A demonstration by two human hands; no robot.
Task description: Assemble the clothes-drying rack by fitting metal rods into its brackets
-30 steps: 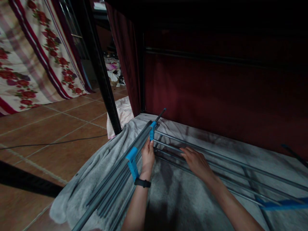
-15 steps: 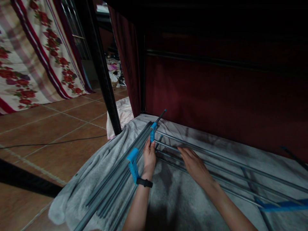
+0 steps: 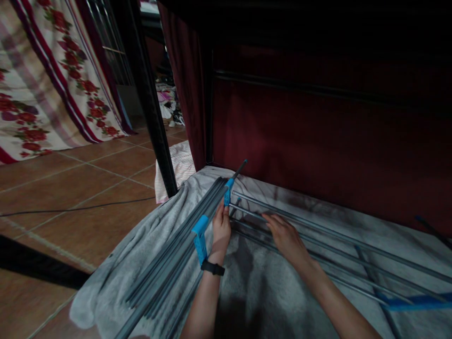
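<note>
The fingers (image 3: 219,213) of the left hand (image 3: 221,230) come first in the head view: they are closed about the lower end of the far blue bracket (image 3: 228,193), the thumb pressed alongside. Now the right hand (image 3: 285,238)! Its fingers are kept narrow, laid over one of the slim grey rods (image 3: 247,211); whether it is gripped cannot be told. The rods are stretched rightward above the grey blanket (image 3: 116,278), towards a blue bar (image 3: 416,302). Leftward, a bundle of poles (image 3: 176,249) is laid slantwise, and the near blue bracket (image 3: 200,242) is seen over it, just by the black wristband (image 3: 212,268).
</note>
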